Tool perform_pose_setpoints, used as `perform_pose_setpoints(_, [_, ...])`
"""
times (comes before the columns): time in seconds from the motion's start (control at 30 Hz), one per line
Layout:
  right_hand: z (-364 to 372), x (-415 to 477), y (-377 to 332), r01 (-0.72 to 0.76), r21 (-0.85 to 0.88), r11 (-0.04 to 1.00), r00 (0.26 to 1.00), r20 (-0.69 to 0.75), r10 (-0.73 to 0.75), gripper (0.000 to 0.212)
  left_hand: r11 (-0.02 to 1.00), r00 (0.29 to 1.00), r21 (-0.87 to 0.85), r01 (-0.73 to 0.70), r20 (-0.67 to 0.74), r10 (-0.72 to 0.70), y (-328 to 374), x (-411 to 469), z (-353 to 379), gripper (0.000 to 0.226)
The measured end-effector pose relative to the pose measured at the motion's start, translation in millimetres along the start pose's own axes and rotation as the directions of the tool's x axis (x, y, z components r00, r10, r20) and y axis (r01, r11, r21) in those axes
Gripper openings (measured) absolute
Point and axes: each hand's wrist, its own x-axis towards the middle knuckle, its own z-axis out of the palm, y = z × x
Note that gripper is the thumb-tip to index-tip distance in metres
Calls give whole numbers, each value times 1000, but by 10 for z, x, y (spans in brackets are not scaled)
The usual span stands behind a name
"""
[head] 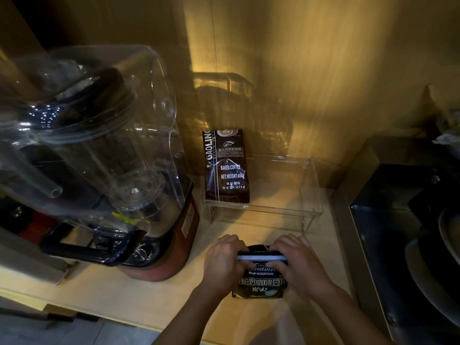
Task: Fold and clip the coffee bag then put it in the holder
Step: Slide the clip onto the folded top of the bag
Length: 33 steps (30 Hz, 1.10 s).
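Lower centre of frame: dark coffee bag (pixel 261 277) standing on the pale countertop (pixel 149 295), label facing the camera, "BLUE MOUNTAIN" legible. Top of bag folded over; thin white clip (pixel 261 257) lying horizontally across the fold. Left hand (pixel 224 260) gripping the left end of the fold, fingers (pixel 232 241) curled over the top edge and down the far side, thumb side pressed on the near face at the clip's left end. Right hand (pixel 298 262) mirrored on the right end, fingers (pixel 290 241) hooked over the top, closed onto bag and clip. Bag top thus sandwiched between both sets of fingers, only the middle stretch of clip and the lower label showing between the hands. Whether clip is fully snapped shut: cannot tell. Just beyond the hands, centre of frame: clear acrylic holder (pixel 311 195), open-topped, on the same countertop. Second coffee bag (pixel 226 168) upright in the holder's left end, printed "BAKED.COFFEE", "NET.WEIGHT:454g". Rest of the holder's interior to the right showing only bare floor. Held bag outside the holder, near its front wall, not touching it. Left of frame: blender (pixel 99 158) with clear sound cover and red base, beside the holder. Right of frame: dark metal appliance (pixel 398 220), detail lost in shadow.
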Motion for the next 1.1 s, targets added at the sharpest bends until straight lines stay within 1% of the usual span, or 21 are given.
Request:
perform_pose_setpoints(0.07, [32,44,-80,41,-60,997,998,40,-39,21,999,1000,-24,-23,0,23,14,-14,5,23])
perform_pose_setpoints(0.13, [62,76,-132,37,-79,996,998,57,-32,20,997,1000,-74,-10,3,10,-31,-48,-2,25])
perform_pose_setpoints(0.2, [75,76,-140,19,-64,998,998,53,-15,19,989,999,-143,36,18,-34,-117,-93,-41,25])
perform_pose_setpoints(0.3, [64,53,-96,-9,-41,999,1000,26,10,18,965,994,-238,110,39,-104,-226,-127,-110,20])
perform_pose_setpoints(0.47, [50,45,-55,-11,-27,1000,1000,28,11,18,909,987,-385,162,58,-152,-233,-172,-103,15])
perform_pose_setpoints(0.57, [46,36,-63,-14,-13,1000,1000,24,14,16,916,990,-376,140,30,-139,-243,-193,-79,15])
perform_pose_setpoints(0.7, [23,25,-88,-16,-7,1000,1000,25,16,16,954,998,-295,52,-18,-60,-253,-199,-62,17])
perform_pose_setpoints(0.8, [9,22,-88,-18,-22,1000,999,32,19,17,962,998,-271,18,-51,-33,-255,-211,-39,22])
perform_pose_setpoints(0.87, [11,28,-84,-21,-30,999,999,31,22,17,967,996,-253,4,-83,-26,-236,-235,-5,31])
perform_pose_setpoints(0.93, [21,28,-82,-29,-42,999,999,30,30,16,965,991,-263,1,-130,-36,-211,-276,44,35])
perform_pose_setpoints(1.0, [34,26,-95,-22,-60,998,999,30,24,15,958,982,-287,10,-178,-63,-195,-327,90,34])
perform_pose_setpoints(1.1, [47,20,-153,-4,-89,996,1000,27,7,10,947,975,-316,56,-188,-120,-185,-365,111,33])
